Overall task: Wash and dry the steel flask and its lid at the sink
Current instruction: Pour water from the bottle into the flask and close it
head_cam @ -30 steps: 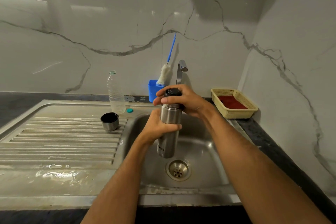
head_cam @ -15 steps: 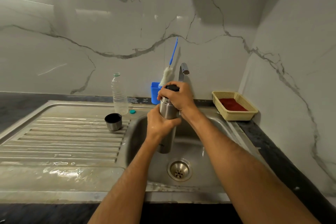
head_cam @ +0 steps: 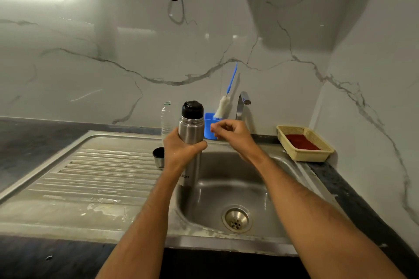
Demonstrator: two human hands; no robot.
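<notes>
One steel flask [head_cam: 191, 142], black stopper [head_cam: 192, 109] on, stands upright over the sink [head_cam: 229, 188] bowl's left edge, gripped by the left hand [head_cam: 181, 149]. The right hand [head_cam: 231, 133] hovers just beside it, loosely curled, holding nothing. One steel lid cup [head_cam: 158, 157] sits on the drainboard [head_cam: 90, 176].

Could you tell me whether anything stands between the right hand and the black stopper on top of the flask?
Nothing visible does. The right hand hangs empty just right of the steel flask, which the left hand grips; the black stopper stands exposed above.
</notes>
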